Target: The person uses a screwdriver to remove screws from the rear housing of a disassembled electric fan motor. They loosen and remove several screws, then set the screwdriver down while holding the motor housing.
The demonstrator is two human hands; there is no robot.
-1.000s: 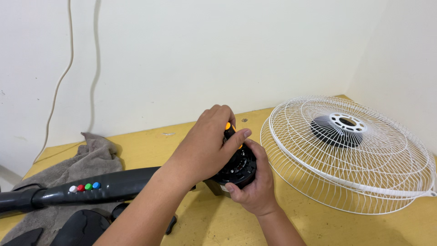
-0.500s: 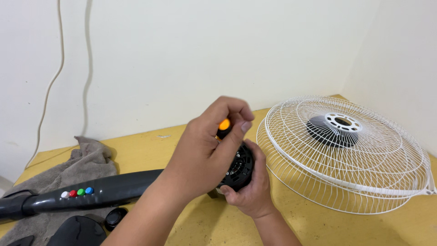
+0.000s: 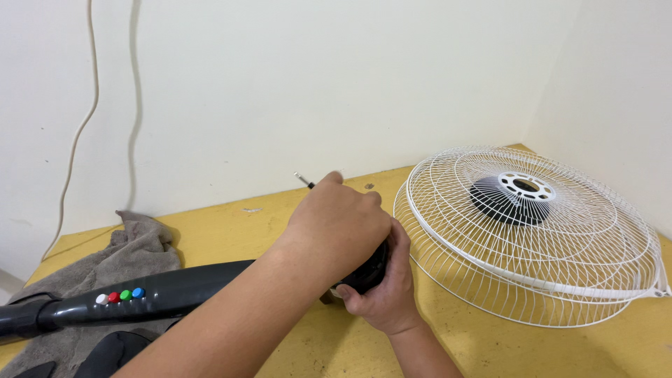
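Note:
My left hand (image 3: pixel 339 224) reaches in from the lower left, closed around a screwdriver. Only the screwdriver's thin metal tip (image 3: pixel 302 180) shows, sticking out up and to the left past my fingers. Under it, my right hand (image 3: pixel 383 301) cups a black fan motor housing (image 3: pixel 367 273), which rests on the yellow table (image 3: pixel 294 350) and is mostly hidden by both hands. The motor housing joins a dark fan pole (image 3: pixel 168 292) with white, red, green and blue buttons (image 3: pixel 120 296), lying to the left.
A white wire fan guard (image 3: pixel 532 238) with a black hub lies on the table just right of my hands. A grey cloth (image 3: pixel 126 255) lies under the pole at the left. White walls close the back and right sides, and a cable (image 3: pixel 77 133) hangs down the wall.
My left hand has rolled over the motor housing. The screwdriver's orange handle is now hidden in the hand and its tip points up and left. The view shifted slightly.

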